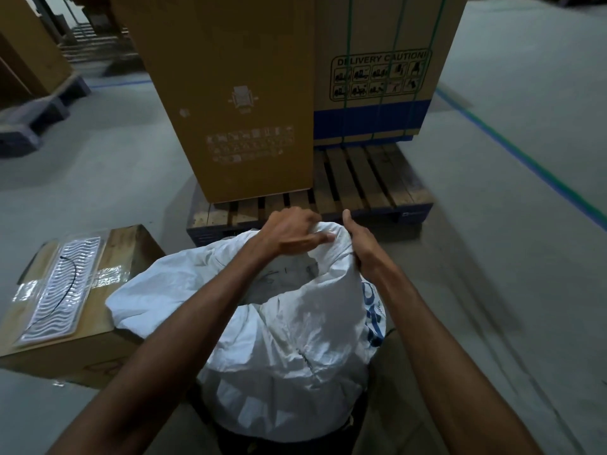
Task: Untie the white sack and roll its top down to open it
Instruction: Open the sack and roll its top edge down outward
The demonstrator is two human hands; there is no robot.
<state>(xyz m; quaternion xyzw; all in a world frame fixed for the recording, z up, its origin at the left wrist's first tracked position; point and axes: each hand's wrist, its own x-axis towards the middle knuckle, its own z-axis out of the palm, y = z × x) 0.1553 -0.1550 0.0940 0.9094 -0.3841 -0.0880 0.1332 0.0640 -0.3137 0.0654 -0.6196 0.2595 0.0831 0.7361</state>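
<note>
A white woven sack (282, 349) stands on the floor right in front of me, with blue print on its right side. Its mouth gapes open near the top, and the rim is bunched and partly folded outward on the left. My left hand (292, 233) reaches across the opening and pinches the far rim of the sack. My right hand (359, 239) grips the same bunched rim from the right side. No tie is visible on the sack.
A low cardboard box (124, 254) with a clear plastic blister pack (62, 287) on top sits to the left, touching the sack. Ahead is a wooden pallet (361, 188) bearing tall cardboard cartons (230, 93). Grey concrete floor with a blue-green line (525, 152) stretches right.
</note>
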